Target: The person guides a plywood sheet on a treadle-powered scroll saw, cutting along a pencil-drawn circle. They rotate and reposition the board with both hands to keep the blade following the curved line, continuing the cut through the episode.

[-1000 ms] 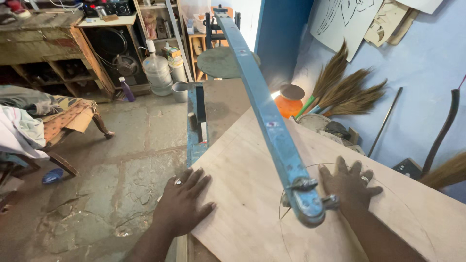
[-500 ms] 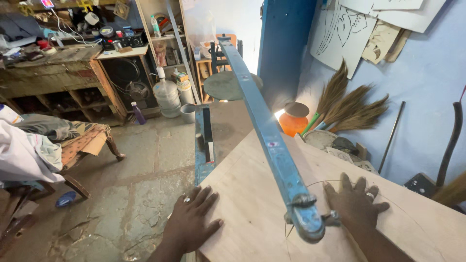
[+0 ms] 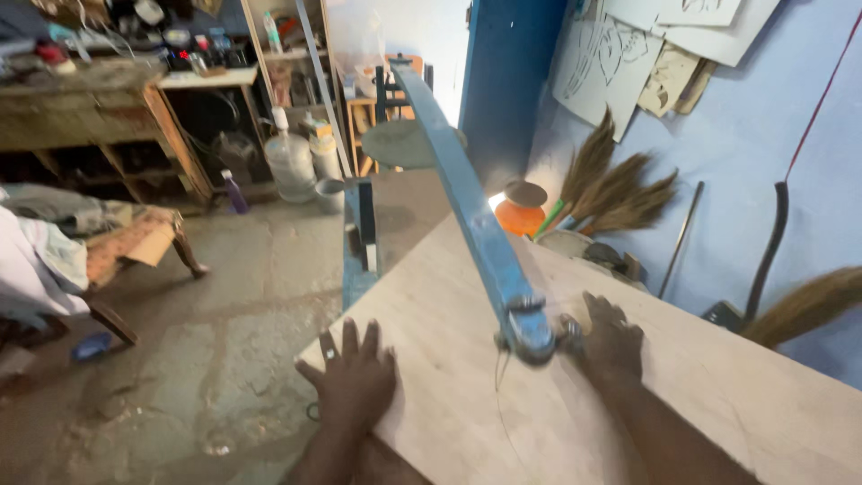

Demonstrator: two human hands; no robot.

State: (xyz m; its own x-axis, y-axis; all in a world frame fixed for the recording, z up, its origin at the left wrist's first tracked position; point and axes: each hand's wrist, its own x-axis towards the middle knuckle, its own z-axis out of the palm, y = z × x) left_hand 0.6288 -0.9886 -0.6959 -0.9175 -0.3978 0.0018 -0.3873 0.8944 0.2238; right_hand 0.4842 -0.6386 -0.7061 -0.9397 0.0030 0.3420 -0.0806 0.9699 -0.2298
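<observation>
While both hands press flat: a pale plywood sheet [image 3: 628, 395] lies under them, filling the lower right of the head view.
Left hand: the left hand [image 3: 356, 377] lies palm down, fingers spread wide, holding nothing; it rests on the sheet's near left corner, with a ring on one finger.
Right hand: the right hand [image 3: 611, 339] also lies flat and open on the sheet, gripping nothing, just beside the end of the saw arm.
Saw arm: a long blue metal arm [image 3: 467, 207] reaches from the back of the room out over the sheet; its rounded end with a clamp [image 3: 528, 334] hangs between the two hands, nearer the right one.
Cut line: a thin curved line [image 3: 499, 395] runs on the wood below the arm's end.
Machine frame: a blue upright frame [image 3: 359, 238] stands at the far left edge of the sheet.
Containers: a large clear water bottle [image 3: 289, 160] stands on the floor by the shelves, its fill level hard to tell; a small grey bucket [image 3: 330, 194] sits just beside it, contents unseen; a purple bottle [image 3: 235, 192] stands near the workbench leg.
Orange bowl: an orange tub [image 3: 519, 217] sits by the wall with a dark lid-like disc on top.
Brooms: straw brooms [image 3: 620, 193] lean on the blue wall.
Workbench: a cluttered wooden workbench [image 3: 81, 126] stands at upper left.
Floor: rough concrete floor [image 3: 180, 359], stained.
</observation>
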